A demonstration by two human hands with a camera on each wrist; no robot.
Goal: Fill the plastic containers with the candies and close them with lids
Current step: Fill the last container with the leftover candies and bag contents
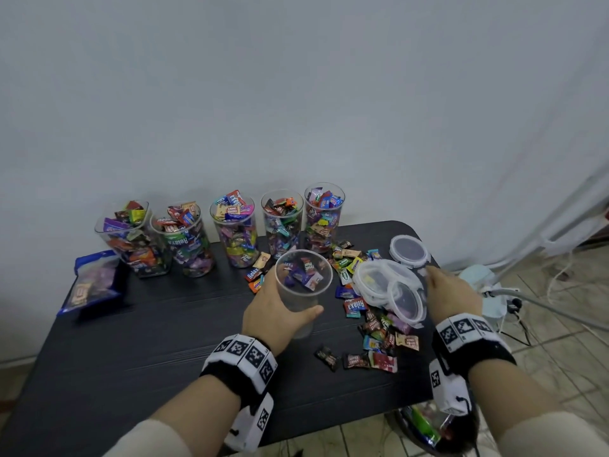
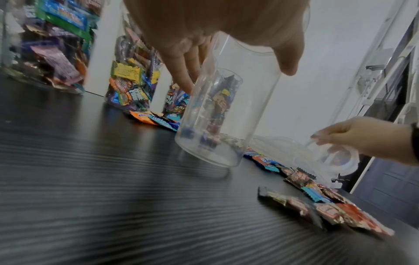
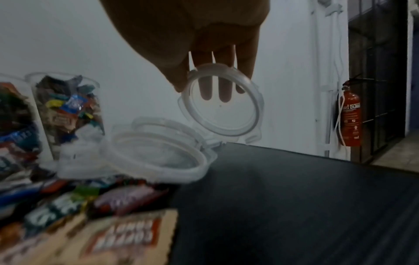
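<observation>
My left hand grips a clear plastic container upright on the black table; a few wrapped candies lie at its bottom. My right hand pinches the rim of a clear round lid between thumb and fingers and holds it tilted up beside a pile of other lids. Loose wrapped candies are scattered between the two hands and along the right side of the table.
Several candy-filled containers without lids stand in a row at the back by the wall. One more lid lies at the back right corner. A blue candy bag lies at the left edge. A bag sits on the floor below the table's front right.
</observation>
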